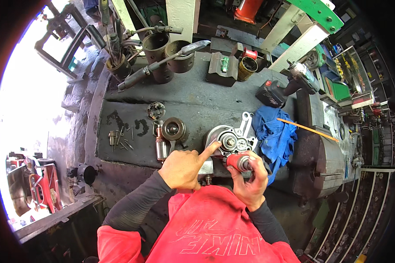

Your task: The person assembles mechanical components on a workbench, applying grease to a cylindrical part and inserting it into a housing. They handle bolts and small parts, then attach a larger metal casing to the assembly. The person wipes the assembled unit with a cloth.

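My left hand (182,170) has its index finger stretched out, its tip at the rim of a silver cast metal housing (215,133). The other fingers curl under, partly hidden. Inside the housing sit a round bearing-like ring (229,141) and a smaller toothed part beside it. In my right hand (251,186) is a red cylindrical part with a stepped metal end (238,161), gripped between thumb and fingers just in front of the housing. Left of the housing lie a dark round metal part with a hub (174,129) and an armature with copper windings (161,147).
Small bolts and pins (123,139) and a round brush holder (156,111) lie left. A blue cloth (272,136) with an orange stick (307,129) borders the housing. Behind stand a cordless impact wrench (289,85), a V-shaped block (222,70) and tool-filled cups (156,48). A large vise (324,158) stands right.
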`<state>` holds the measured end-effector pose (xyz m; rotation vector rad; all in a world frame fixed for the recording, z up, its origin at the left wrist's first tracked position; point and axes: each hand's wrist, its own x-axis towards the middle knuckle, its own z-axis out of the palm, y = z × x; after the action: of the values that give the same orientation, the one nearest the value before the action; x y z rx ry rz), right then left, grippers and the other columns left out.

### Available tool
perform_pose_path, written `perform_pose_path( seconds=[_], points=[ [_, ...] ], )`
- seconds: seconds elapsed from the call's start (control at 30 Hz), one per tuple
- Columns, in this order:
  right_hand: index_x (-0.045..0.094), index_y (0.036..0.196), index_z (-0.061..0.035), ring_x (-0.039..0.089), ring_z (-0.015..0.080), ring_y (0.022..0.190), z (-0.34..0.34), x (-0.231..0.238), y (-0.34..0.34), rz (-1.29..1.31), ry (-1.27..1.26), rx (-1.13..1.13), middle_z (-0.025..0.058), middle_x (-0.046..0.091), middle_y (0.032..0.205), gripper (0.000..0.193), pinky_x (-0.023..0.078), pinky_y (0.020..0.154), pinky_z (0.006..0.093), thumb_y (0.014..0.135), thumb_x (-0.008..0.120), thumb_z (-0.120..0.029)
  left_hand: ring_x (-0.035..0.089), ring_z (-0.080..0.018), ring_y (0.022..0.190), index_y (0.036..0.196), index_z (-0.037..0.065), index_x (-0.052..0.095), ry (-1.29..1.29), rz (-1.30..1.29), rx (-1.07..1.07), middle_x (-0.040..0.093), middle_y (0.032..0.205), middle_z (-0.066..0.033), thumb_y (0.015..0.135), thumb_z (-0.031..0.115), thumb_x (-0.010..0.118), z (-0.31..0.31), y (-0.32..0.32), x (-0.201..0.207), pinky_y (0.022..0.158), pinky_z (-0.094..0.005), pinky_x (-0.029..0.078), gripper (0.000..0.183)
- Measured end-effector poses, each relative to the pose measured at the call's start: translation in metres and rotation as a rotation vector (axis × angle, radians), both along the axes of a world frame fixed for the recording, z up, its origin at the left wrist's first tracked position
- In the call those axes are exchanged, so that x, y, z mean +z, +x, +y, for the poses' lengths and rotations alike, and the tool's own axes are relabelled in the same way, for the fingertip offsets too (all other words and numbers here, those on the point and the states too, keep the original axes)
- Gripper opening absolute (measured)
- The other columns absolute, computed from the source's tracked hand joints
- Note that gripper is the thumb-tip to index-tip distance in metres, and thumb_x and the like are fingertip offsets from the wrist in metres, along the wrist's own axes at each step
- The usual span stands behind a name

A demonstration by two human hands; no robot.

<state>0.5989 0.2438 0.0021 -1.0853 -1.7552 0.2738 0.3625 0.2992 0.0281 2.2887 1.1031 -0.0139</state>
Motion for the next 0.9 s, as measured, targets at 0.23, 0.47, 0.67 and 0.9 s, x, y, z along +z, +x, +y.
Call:
perform_pose_path(
  seconds=[0.23,0.47,0.67,0.9],
  points=[
    [0.046,0.143,-0.0070,0.073,0.0358,0.108,0.001,0.009,0.012,0.122,-0.048,0.020,0.0234,0.069,0.124,0.074,0.061,0.091,0.0436,0.084,0.091,-0.002,0.074,-0.0431,0.075,0.171,0.021,0.019,0.007,-0.005,0.006,0.072,0.082,-0.0220,0.059,0.024,0.090,0.000,0.000,-0.003,0.062,-0.0528,0.058,0.132],
    [0.048,0.144,-0.0065,0.073,0.0365,0.109,0.018,0.010,0.022,0.053,-0.044,-0.086,0.0215,0.069,0.126,0.073,0.059,0.094,0.0441,0.085,0.090,-0.003,0.074,-0.0440,0.081,0.170,0.020,0.021,-0.051,0.036,0.007,0.072,0.087,-0.0213,0.060,0.031,0.092,0.001,0.002,-0.001,0.068,-0.0532,0.058,0.131],
    [0.048,0.145,-0.0071,0.074,0.0361,0.106,0.024,0.008,0.022,0.106,-0.034,-0.080,0.0224,0.069,0.126,0.076,0.060,0.090,0.0425,0.083,0.092,-0.001,0.074,-0.0428,0.077,0.171,0.022,0.021,-0.025,0.025,0.015,0.071,0.083,-0.0221,0.058,0.024,0.090,0.001,0.003,0.002,0.064,-0.0521,0.058,0.133],
    [0.046,0.148,-0.0050,0.069,0.0323,0.117,0.022,0.004,0.033,0.115,-0.064,-0.095,0.0212,0.064,0.135,0.078,0.057,0.098,0.0427,0.084,0.091,-0.002,0.073,-0.0442,0.078,0.169,0.018,0.021,-0.048,0.014,0.027,0.072,0.085,-0.0214,0.060,0.031,0.092,0.000,0.004,-0.004,0.065,-0.0546,0.056,0.131]
  ],
)
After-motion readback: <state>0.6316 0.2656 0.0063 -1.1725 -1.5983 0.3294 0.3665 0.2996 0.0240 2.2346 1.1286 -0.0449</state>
